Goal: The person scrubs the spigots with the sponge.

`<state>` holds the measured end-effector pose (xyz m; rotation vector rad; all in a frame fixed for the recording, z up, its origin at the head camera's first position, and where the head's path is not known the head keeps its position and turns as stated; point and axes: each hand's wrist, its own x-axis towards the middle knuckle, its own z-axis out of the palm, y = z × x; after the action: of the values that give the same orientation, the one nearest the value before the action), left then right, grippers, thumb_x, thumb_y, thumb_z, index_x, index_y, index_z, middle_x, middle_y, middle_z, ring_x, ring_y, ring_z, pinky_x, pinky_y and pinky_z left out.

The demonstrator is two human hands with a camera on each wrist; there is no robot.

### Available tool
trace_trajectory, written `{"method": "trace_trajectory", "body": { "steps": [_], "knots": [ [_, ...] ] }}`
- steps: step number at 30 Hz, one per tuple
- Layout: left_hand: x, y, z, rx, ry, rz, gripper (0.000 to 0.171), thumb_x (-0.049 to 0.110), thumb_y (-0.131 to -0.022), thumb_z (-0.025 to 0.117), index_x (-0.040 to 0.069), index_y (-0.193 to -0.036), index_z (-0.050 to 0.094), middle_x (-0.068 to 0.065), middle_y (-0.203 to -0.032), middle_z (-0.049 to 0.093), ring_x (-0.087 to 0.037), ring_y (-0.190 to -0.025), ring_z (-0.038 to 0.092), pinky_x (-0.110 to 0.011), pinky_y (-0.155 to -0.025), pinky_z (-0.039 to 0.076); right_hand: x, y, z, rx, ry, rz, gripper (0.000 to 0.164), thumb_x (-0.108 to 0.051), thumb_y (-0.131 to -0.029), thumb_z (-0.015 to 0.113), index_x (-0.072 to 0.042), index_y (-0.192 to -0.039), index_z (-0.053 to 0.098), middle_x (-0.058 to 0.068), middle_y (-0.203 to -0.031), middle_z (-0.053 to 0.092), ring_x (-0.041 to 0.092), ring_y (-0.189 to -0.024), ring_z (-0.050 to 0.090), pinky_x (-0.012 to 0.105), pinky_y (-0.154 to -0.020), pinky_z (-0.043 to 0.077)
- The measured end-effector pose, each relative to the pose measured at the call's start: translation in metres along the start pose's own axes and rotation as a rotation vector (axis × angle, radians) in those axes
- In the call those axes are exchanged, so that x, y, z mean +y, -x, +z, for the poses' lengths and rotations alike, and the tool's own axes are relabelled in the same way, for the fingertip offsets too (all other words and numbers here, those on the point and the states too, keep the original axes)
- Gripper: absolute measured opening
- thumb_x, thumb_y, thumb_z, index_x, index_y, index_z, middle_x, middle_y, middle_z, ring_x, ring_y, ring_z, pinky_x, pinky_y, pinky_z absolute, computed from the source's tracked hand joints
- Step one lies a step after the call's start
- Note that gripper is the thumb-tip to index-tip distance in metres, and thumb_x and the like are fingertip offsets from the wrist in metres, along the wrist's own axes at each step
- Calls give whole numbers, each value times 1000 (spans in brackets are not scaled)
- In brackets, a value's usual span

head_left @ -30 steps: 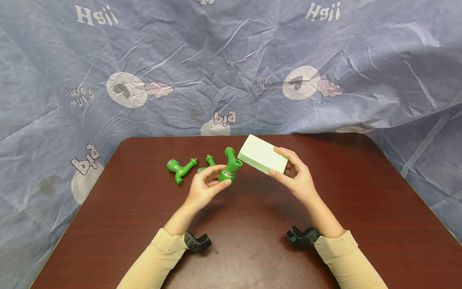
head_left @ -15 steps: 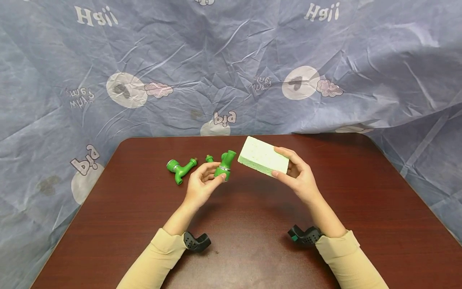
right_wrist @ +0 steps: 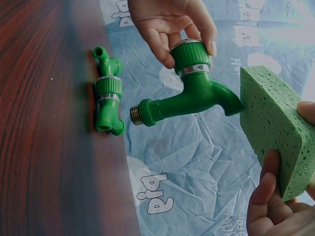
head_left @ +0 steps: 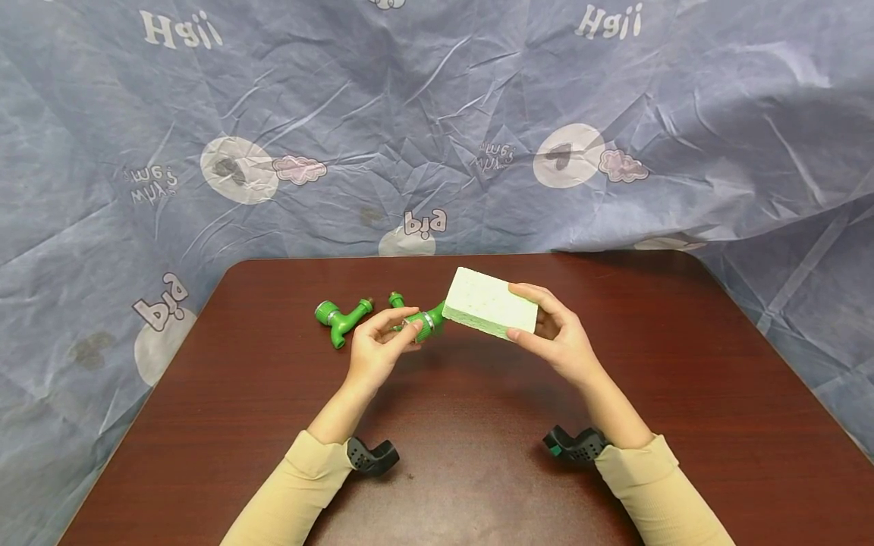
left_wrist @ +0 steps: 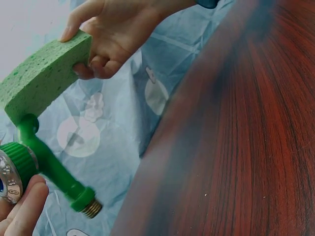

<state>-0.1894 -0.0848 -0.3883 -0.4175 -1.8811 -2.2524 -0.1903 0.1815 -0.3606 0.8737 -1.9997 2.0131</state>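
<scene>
My left hand (head_left: 374,349) pinches a green faucet (right_wrist: 192,96) by its ribbed knob. The brass-threaded inlet of that faucet shows in both wrist views. In my right hand (head_left: 563,334) is a light green sponge (head_left: 488,303), a porous block gripped at its right end between thumb and fingers. The faucet's spout meets the sponge's left end in the right wrist view, and the sponge hides part of the faucet from the head view. Both things are held above the table.
Two more green faucets lie on the dark red-brown table (head_left: 614,379): one faucet (head_left: 340,322) at the left, another faucet (head_left: 396,300) partly behind my left hand. A blue-grey printed cloth (head_left: 437,114) hangs behind the table's far edge.
My left hand has turned the faucet so its body swings right, toward the sponge. The sponge has moved slightly left and down to the faucet.
</scene>
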Motion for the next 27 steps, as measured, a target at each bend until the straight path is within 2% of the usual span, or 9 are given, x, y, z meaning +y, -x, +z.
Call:
{"method": "trace_trajectory", "body": {
  "steps": [4,7,12,15,19,23,25,27],
  "knots": [
    [-4,0,-1,-6,29,-9,30,-5,-83,67,-14,-111,61,-22,-106,64,-19,-70,68,-44,-68,57,3,1,1,-3,31,6,57,18,-75,65,9,-129,48,15,-129,45,18,-89,59,23,-71,53],
    [-4,1,-1,5,-2,-41,36,-3,-78,73,-12,-112,62,-22,-102,65,-17,-69,68,-36,-68,57,5,1,3,5,58,-2,58,19,-74,66,9,-129,48,16,-130,43,18,-89,59,22,-71,53],
    [-2,2,0,12,-54,-105,47,-6,-70,78,-4,-115,64,-10,-105,63,-13,-69,65,-24,-63,54,3,1,8,12,157,2,62,19,-72,68,6,-129,49,15,-131,42,15,-90,57,20,-69,50],
    [0,3,1,19,-50,-122,49,-9,-69,77,-4,-116,63,-8,-95,64,-12,-68,63,-23,-61,53,-7,2,15,20,228,-11,61,18,-72,70,7,-129,49,20,-131,42,13,-93,54,19,-70,47],
    [11,5,5,42,-51,-129,47,-11,-70,74,-8,-115,61,-9,-89,64,-11,-67,63,-22,-60,52,-21,1,24,108,341,-32,60,13,-72,73,9,-127,50,24,-131,42,12,-95,52,19,-70,45],
    [23,8,9,63,-55,-120,45,-11,-71,74,-9,-114,61,-11,-93,64,-10,-68,63,-21,-61,52,-25,1,29,213,398,-12,60,12,-71,75,8,-126,53,23,-131,43,15,-96,51,20,-71,44],
    [24,8,9,76,-53,-113,45,-10,-71,75,-9,-114,61,-8,-91,65,-10,-67,63,-20,-61,52,-25,2,30,229,395,4,60,11,-71,75,7,-126,53,22,-131,43,15,-96,51,21,-71,44],
    [20,7,8,92,-44,-106,46,-9,-70,76,-8,-114,62,-4,-89,67,-10,-67,64,-21,-61,52,-25,2,31,211,387,11,60,10,-71,75,6,-126,53,21,-131,43,15,-94,52,23,-71,46]
  ]
}}
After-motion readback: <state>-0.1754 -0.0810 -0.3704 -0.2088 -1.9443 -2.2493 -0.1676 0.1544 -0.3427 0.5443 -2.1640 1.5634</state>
